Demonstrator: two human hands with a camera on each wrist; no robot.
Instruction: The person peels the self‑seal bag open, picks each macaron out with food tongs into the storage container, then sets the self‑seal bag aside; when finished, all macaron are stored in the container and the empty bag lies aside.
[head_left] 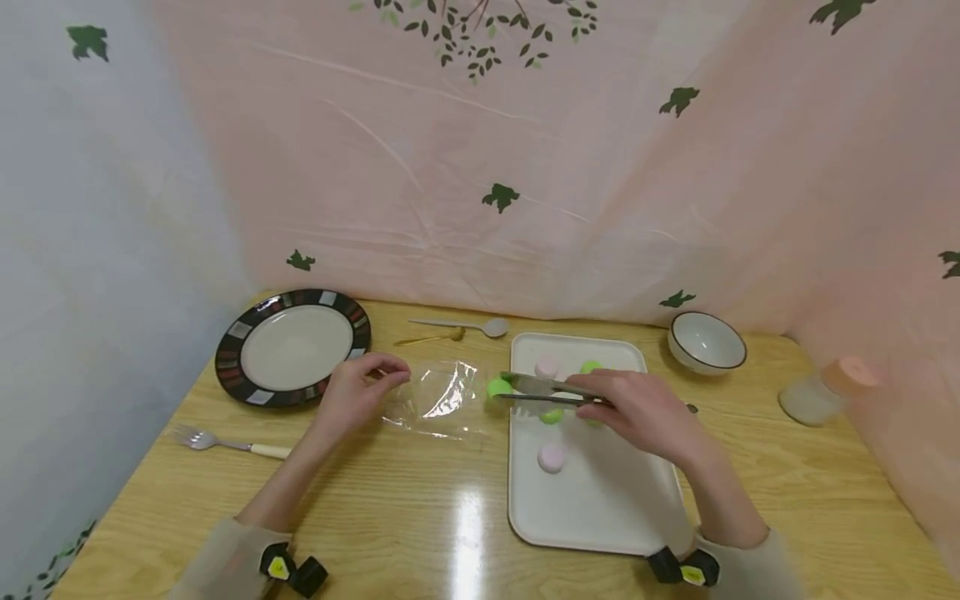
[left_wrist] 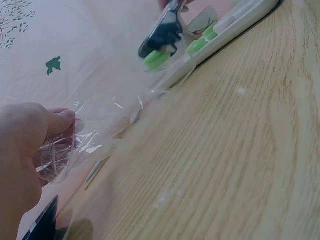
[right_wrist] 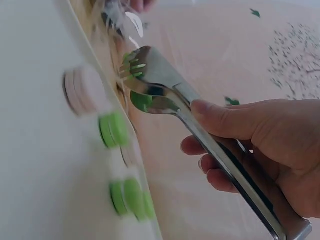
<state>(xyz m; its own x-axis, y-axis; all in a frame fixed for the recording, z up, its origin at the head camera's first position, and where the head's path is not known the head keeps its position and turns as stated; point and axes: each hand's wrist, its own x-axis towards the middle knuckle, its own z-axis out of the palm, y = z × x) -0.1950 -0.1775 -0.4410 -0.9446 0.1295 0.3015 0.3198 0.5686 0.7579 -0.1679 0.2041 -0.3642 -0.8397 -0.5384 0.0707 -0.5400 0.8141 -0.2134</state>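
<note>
My left hand (head_left: pixel 356 396) pinches the edge of a clear plastic bag (head_left: pixel 447 396), which stretches out to the right over the table. My right hand (head_left: pixel 641 408) grips metal tongs (right_wrist: pixel 160 67), with a green macaron (head_left: pixel 498 388) caught between their tips. That macaron is at the bag's right end, by the left rim of a white tray (head_left: pixel 600 508). On the tray lie several more macarons, among them a pink macaron (head_left: pixel 551 458) near the front and a green macaron (right_wrist: pixel 114 130) close to the rim.
A dark-rimmed plate (head_left: pixel 255 393) stands at the back left, with a fork (head_left: pixel 225 442) in front of it. Behind the bag lie a spoon (head_left: pixel 495 327) and a small golden utensil (head_left: pixel 427 338). A bowl (head_left: pixel 705 342) and a shaker jar (head_left: pixel 813 400) stand at right.
</note>
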